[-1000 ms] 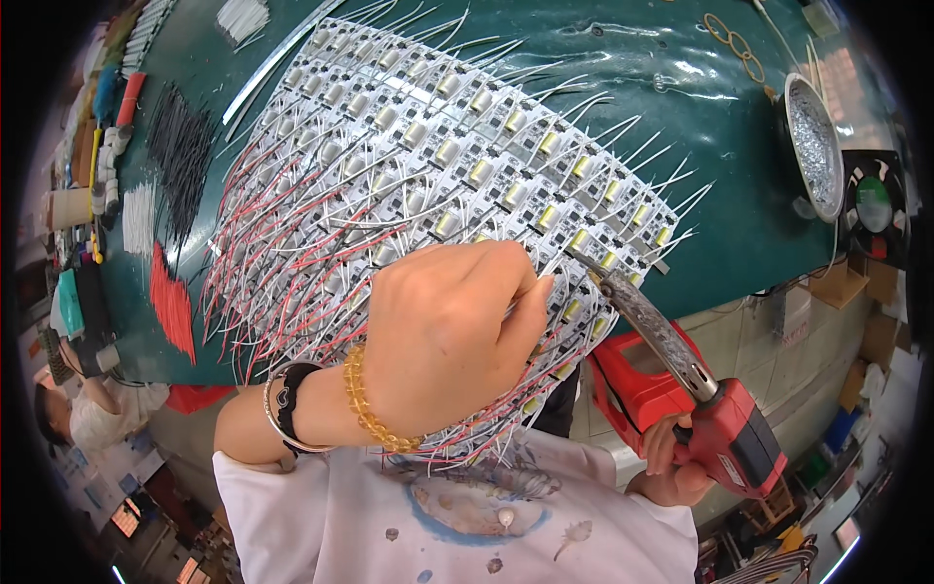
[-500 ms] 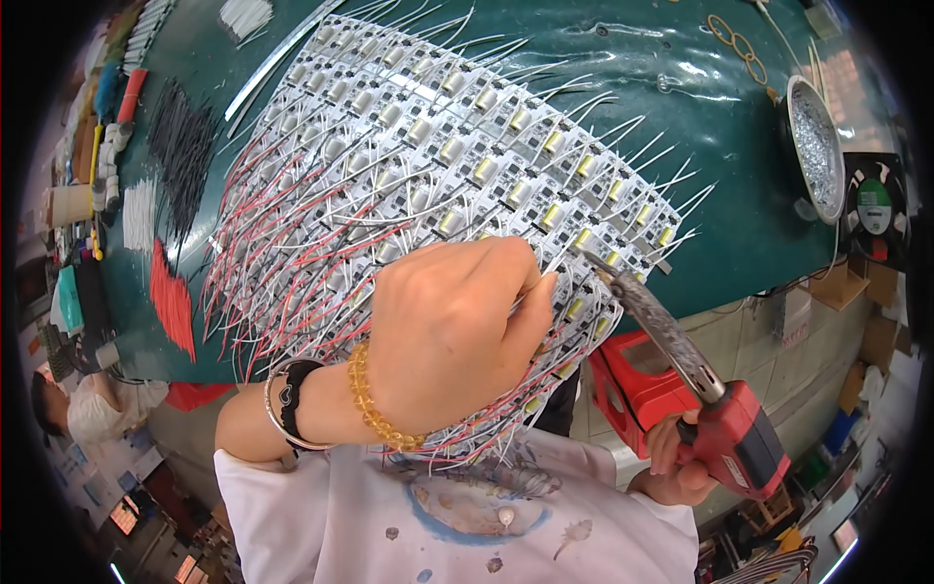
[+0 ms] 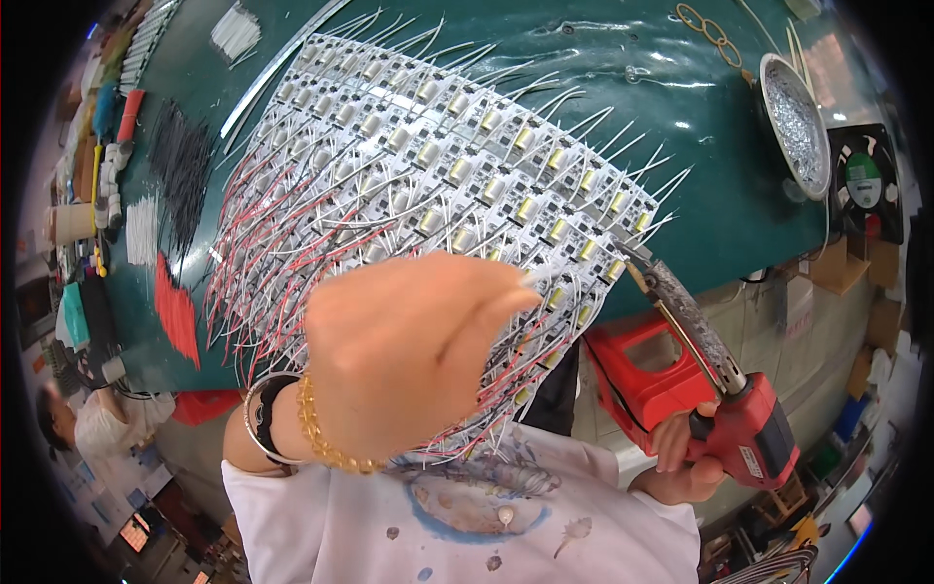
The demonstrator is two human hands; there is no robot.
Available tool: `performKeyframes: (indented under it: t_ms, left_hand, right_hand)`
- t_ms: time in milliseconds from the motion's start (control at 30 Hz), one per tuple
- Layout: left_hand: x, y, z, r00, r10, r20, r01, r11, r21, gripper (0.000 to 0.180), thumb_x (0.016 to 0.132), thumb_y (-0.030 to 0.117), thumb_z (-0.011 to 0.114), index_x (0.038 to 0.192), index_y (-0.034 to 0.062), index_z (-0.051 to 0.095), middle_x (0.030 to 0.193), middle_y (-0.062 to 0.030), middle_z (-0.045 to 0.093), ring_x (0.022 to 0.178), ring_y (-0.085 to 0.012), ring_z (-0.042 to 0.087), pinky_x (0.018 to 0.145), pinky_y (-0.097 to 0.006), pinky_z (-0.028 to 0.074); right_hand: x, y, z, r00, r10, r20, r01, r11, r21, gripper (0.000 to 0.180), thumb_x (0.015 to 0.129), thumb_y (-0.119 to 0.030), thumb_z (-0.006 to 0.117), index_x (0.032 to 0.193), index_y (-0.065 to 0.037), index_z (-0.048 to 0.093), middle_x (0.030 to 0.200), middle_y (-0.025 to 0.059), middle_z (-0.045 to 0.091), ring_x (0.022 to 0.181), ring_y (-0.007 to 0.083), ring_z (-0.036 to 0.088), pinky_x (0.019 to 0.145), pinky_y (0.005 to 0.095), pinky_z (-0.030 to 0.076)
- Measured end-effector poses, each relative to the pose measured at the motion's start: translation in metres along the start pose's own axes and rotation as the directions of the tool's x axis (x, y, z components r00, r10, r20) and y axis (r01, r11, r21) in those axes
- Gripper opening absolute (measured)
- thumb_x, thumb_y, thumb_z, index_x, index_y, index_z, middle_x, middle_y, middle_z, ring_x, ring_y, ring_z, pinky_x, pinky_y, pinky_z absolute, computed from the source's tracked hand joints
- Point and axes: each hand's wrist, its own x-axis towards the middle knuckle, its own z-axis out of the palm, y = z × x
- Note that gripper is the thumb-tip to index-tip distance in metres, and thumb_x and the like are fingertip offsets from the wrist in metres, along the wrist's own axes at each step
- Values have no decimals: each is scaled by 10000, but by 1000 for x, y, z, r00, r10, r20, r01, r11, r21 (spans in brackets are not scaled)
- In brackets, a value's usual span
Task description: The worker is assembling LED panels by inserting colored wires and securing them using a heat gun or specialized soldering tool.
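Observation:
A large panel of white circuit boards [image 3: 491,185] lies before me on the table, bristling with white, black and red wires. Over its near part is my left hand [image 3: 409,355], knuckles up and fingers curled closed; it is slightly blurred, and whatever they pinch is hidden. My right hand [image 3: 681,462] grips the handle of a red and black soldering gun [image 3: 754,438]. The gun's long metal barrel points up and left, with its tip close to the panel's right edge; I cannot tell whether they touch.
Bundles of black wires [image 3: 180,161], white wires [image 3: 142,232] and red wires [image 3: 175,311] lie at left. A metal bowl of silvery material [image 3: 798,127] stands at right, by a black fan [image 3: 866,185]. A red frame-like object [image 3: 632,375] is below the table edge. Another person [image 3: 102,423] sits far left.
My left hand has moved left and slightly down, away from the panel's right part. The soldering gun's tip has shifted right, from over the boards to the panel's edge.

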Motion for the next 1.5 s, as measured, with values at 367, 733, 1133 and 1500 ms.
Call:
performKeyframes:
  t_ms: [367,733,1133,1500]
  left_hand:
    - [-2,3,36,967,-162,195,168,986,-14,128,765,48,701,699,15,597,565,-76,585,432,-128,530,416,-249,386]
    - [0,0,38,971,-139,195,138,990,18,149,765,22,681,670,14,566,532,-56,555,405,-108,492,394,-245,359]
    - [0,2,40,986,-85,141,83,996,23,172,765,27,679,654,32,547,495,-48,511,381,-140,472,379,-267,343]
    - [-3,1,40,989,-56,139,50,998,44,165,766,29,679,659,30,552,508,-56,513,390,-160,474,383,-278,344]
  right_hand:
    - [-8,13,-14,978,-176,115,169,983,69,763,810,-561,617,1204,60,413,474,7,468,367,104,422,385,235,347]
    - [14,20,-38,887,-164,431,144,987,77,365,820,-200,633,846,34,354,541,44,504,410,126,486,391,239,384]
    - [43,70,-82,249,-728,638,193,683,704,234,714,-123,598,768,-11,400,509,35,457,412,115,422,403,240,336]
    - [10,6,-26,903,-119,412,154,987,-51,770,839,-509,602,1269,82,360,489,17,483,378,114,438,393,250,365]
